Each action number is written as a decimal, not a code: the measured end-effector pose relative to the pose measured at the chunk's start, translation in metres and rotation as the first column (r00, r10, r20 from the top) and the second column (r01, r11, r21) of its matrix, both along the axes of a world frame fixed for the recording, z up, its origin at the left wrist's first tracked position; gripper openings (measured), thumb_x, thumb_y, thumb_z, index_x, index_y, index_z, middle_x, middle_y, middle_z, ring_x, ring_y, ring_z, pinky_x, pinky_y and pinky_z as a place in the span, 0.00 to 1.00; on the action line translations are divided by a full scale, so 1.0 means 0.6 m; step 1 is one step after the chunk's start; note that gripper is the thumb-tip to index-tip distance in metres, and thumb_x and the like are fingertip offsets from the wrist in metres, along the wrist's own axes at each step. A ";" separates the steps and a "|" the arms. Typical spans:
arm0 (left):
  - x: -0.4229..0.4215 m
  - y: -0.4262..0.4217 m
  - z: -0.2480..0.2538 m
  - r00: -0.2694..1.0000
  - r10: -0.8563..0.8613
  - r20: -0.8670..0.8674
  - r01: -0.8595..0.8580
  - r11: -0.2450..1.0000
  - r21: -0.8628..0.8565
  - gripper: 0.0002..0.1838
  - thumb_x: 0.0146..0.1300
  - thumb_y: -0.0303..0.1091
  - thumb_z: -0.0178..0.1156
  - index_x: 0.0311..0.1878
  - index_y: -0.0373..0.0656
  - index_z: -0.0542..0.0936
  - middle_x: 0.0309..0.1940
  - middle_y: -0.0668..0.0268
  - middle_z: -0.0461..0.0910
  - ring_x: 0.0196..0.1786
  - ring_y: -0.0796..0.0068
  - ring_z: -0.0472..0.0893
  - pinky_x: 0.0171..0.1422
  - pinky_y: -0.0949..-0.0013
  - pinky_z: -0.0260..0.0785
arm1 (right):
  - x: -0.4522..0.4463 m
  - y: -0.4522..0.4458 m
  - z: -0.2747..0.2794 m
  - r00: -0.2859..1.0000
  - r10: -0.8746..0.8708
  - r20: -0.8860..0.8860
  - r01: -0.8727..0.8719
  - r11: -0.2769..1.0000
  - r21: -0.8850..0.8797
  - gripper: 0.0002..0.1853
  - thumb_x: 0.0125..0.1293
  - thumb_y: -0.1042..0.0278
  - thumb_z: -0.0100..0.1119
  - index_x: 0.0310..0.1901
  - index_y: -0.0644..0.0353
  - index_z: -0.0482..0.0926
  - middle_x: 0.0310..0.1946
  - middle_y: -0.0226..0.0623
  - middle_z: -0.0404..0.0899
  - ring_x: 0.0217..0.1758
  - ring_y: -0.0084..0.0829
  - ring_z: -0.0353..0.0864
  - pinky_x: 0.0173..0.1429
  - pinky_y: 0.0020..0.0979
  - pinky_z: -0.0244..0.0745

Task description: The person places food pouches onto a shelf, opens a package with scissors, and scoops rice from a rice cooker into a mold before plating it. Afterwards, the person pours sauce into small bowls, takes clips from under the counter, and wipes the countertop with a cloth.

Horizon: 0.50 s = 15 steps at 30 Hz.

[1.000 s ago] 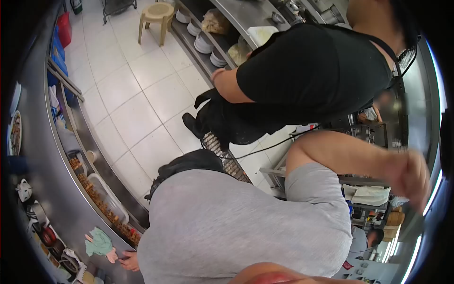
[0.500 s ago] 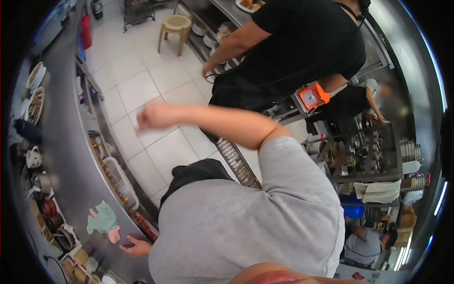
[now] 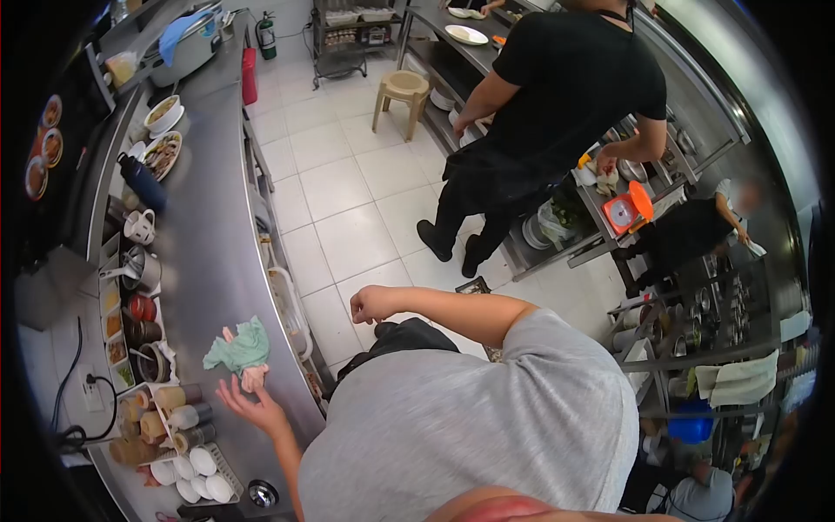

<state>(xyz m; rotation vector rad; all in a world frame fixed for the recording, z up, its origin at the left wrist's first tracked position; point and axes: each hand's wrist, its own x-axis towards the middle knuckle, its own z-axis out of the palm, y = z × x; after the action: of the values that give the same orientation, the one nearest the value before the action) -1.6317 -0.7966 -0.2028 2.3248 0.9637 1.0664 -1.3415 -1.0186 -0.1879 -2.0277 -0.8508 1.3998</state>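
Note:
My left hand (image 3: 248,405) is over the steel counter (image 3: 204,270), palm up with fingers spread, holding nothing. Just beyond its fingertips lies a crumpled green cloth (image 3: 241,346) with a pink, cloth-like piece (image 3: 254,378) at its near end. I cannot tell whether the fingers touch that piece. My right hand (image 3: 374,304) hangs in the air in front of my waist, above the tiled floor. Its fingers are curled in, and nothing shows in them. A metal bowl-like item (image 3: 262,493) sits on the counter near my left forearm.
Sauce containers (image 3: 143,309), squeeze bottles (image 3: 178,397) and white cups (image 3: 206,478) line the counter's back. A blue bottle (image 3: 142,180) and a food plate (image 3: 162,155) stand farther along. A co-worker in black (image 3: 574,104) stands at the opposite bench, beside an orange scale (image 3: 620,213). A stool (image 3: 404,87) stands beyond.
The whole view has shifted and turned, showing more counter and floor. My right arm, blurred and stretched out before, is now lower and nearer my waist. My left hand stays beside the cloth, open.

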 end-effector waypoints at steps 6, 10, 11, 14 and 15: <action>-0.054 -0.030 -0.006 0.999 -0.021 -0.035 0.020 1.000 -0.016 0.20 0.63 0.28 0.57 0.59 0.37 0.73 0.70 0.55 0.61 0.75 0.46 0.51 0.75 0.44 0.46 | -0.040 0.038 0.009 0.999 -0.031 -0.035 0.034 0.997 0.071 0.10 0.62 0.62 0.62 0.37 0.60 0.80 0.23 0.34 0.80 0.23 0.26 0.77 0.27 0.29 0.74; -0.102 -0.066 -0.016 0.997 0.001 -0.080 -0.007 0.997 -0.077 0.20 0.62 0.28 0.57 0.58 0.36 0.73 0.68 0.55 0.62 0.75 0.46 0.52 0.75 0.44 0.46 | -0.075 0.078 -0.001 0.999 0.010 -0.033 -0.008 0.997 0.081 0.10 0.62 0.62 0.62 0.37 0.60 0.80 0.23 0.34 0.80 0.23 0.26 0.77 0.26 0.29 0.73; -0.114 -0.075 -0.016 0.996 0.001 -0.086 -0.008 0.997 -0.077 0.20 0.62 0.28 0.57 0.57 0.36 0.73 0.68 0.55 0.62 0.75 0.46 0.52 0.75 0.44 0.47 | -0.085 0.088 -0.004 0.998 0.046 -0.035 -0.044 0.997 0.071 0.10 0.62 0.62 0.61 0.37 0.60 0.80 0.23 0.34 0.80 0.23 0.26 0.77 0.26 0.29 0.73; -0.154 -0.084 -0.028 0.995 0.013 -0.103 -0.020 0.997 -0.069 0.19 0.61 0.28 0.57 0.56 0.36 0.74 0.67 0.55 0.63 0.75 0.46 0.52 0.74 0.44 0.47 | -0.118 0.114 -0.006 0.989 0.136 -0.056 -0.133 0.990 0.053 0.09 0.63 0.63 0.60 0.37 0.61 0.80 0.22 0.34 0.79 0.22 0.26 0.76 0.25 0.29 0.73; -0.165 -0.087 -0.031 0.994 0.019 -0.108 -0.026 0.998 -0.065 0.19 0.61 0.28 0.57 0.56 0.36 0.75 0.67 0.55 0.63 0.75 0.46 0.52 0.74 0.44 0.47 | -0.126 0.123 -0.007 0.986 0.156 -0.052 -0.153 0.987 0.055 0.09 0.63 0.64 0.60 0.37 0.61 0.80 0.22 0.34 0.79 0.22 0.26 0.76 0.25 0.29 0.73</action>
<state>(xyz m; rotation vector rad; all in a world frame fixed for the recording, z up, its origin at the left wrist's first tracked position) -1.7305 -0.8488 -0.2216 2.3420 1.0509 0.9117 -1.4174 -0.9447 -0.1923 -1.9102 -1.0278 1.4954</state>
